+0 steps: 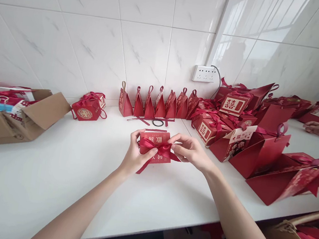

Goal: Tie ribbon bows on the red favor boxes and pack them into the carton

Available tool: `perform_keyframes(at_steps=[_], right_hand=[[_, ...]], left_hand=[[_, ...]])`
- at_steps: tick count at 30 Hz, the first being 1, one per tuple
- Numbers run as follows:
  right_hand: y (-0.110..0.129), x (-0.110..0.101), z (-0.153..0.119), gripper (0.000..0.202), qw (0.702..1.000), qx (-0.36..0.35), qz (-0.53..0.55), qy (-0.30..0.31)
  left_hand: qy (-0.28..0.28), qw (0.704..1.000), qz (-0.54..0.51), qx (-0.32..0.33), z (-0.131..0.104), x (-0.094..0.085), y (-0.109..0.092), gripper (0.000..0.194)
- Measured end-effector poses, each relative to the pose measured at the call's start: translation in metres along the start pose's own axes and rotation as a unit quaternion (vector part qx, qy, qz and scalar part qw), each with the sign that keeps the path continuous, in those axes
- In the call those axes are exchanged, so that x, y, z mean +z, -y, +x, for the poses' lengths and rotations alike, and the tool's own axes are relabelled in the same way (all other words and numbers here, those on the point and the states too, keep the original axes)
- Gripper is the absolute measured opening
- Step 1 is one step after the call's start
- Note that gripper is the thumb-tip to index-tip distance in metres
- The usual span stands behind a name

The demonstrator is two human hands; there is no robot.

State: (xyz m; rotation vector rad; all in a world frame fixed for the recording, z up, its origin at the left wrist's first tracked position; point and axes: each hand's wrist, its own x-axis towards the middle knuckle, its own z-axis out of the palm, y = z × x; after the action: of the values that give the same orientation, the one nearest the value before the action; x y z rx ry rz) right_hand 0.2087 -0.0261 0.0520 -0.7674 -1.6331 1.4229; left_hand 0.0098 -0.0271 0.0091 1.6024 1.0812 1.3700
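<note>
- Both hands meet at the centre of the white counter (54, 168): the left hand (134, 156) and right hand (188, 151) pinch the dark red satin ribbon bow (160, 148) from 9 and 3 o'clock, fingers narrow on its loops.
- The bow lies across a small red cardboard gift box with gold lettering (155, 138), its long axis left-to-right, equally near both hands.
- At 12 o'clock, a row of red pyramid-shaped favour boxes (157, 104) lines the tiled wall.
</note>
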Motion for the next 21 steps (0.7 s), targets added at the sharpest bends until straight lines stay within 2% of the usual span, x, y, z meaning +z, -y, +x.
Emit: perform_keyframes(at_steps=[6, 11, 16, 21], right_hand=[[-0.006, 0.005, 0.004, 0.031, 0.998, 0.036, -0.027, -0.044], [-0.007, 0.004, 0.006, 0.031, 0.997, 0.059, -0.029, -0.040], [-0.009, 0.007, 0.006, 0.018, 0.994, 0.019, -0.079, -0.072], [-0.018, 0.018, 0.007, 0.016, 0.974, -0.059, -0.160, -0.148]], left_hand=[[0.001, 1.000, 0.002, -0.004, -0.001, 0.000, 0.000, 0.061], [-0.008, 1.000, 0.013, 0.002, 0.000, 0.000, 0.000, 0.060], [-0.010, 1.000, 0.013, -0.002, 0.000, 0.001, 0.000, 0.060], [-0.006, 1.000, 0.015, -0.008, -0.001, 0.000, -0.001, 0.061]])
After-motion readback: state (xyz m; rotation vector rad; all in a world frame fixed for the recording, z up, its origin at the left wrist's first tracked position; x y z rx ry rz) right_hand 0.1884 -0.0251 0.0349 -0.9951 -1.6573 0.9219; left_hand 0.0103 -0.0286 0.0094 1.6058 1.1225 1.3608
